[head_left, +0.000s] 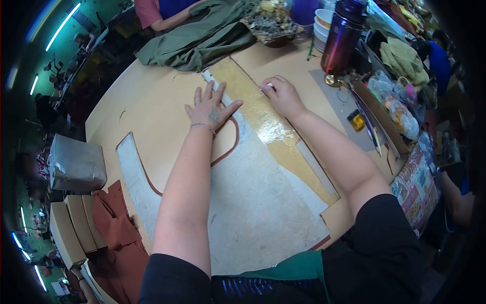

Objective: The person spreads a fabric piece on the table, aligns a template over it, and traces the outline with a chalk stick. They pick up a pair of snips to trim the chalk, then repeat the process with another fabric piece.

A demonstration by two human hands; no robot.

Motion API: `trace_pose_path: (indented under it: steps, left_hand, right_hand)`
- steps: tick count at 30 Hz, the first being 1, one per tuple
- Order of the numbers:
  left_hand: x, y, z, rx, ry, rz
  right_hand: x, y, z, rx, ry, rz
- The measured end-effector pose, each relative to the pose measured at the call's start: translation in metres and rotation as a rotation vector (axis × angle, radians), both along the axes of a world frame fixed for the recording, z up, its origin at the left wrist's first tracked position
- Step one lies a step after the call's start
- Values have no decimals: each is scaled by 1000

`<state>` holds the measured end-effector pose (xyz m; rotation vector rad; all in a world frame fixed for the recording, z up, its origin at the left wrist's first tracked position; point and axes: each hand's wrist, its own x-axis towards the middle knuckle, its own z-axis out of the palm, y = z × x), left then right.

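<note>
My left hand (211,109) lies spread on the upper edge of a large pale pattern piece (248,202), beside a long yellowish glossy strip (253,101). A ring and a bracelet show on this hand. Along the strip's right edge, my right hand (283,97) is closed in a pinch round a small white piece (268,86), too small to identify. Reddish-brown fabric edges (237,137) peek out around the curved cutout and sides of the pattern, which lies flat on the tan table surface (162,106).
Dark green cloth (197,38) lies at the far edge near another person's arm (174,20). A purple-red bottle (344,38), white cups (322,28), pens (372,129) and a cardboard tray (379,116) stand right. At left are a metal box (77,163) and brown fabric (119,218).
</note>
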<state>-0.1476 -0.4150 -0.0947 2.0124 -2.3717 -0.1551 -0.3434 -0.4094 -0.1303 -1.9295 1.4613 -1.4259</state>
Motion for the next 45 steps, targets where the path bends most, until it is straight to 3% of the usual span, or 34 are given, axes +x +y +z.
trace_pose_path:
  steps: [3,4,9,13,22,26,29,31,37,40,45]
  left_hand:
    - [-10,7,8,26,-77,83]
    - [-10,9,-7,-244,-156,-6]
    - [-86,116,59,226,-115,-411]
    - [-109,163,56,235,-166,-395]
    - [-106,169,39,159,-98,-346]
    - [-103,184,36,87,-29,-310]
    - [-84,232,9,-53,115,-368]
    - [-62,277,1,-116,216,-457]
    - [40,393,8,-249,288,-154]
    - [100,423,-8,-354,232,38]
    - [135,438,-24,-375,425,213]
  right_hand:
    - [-1,-7,-1,-16,21,-4]
    - [-1,-7,-2,-29,14,-7]
    - [-1,-9,-8,-43,-8,-28]
    - [-4,8,-5,-54,20,-46]
    - [-82,212,20,18,146,81]
    - [-122,277,44,216,263,227]
    - [-127,306,45,434,-236,72]
    - [-119,309,29,375,-345,23]
    - [-92,310,24,308,-517,-22]
    - [-81,303,24,307,-557,-5]
    - [-69,302,5,142,-430,-34]
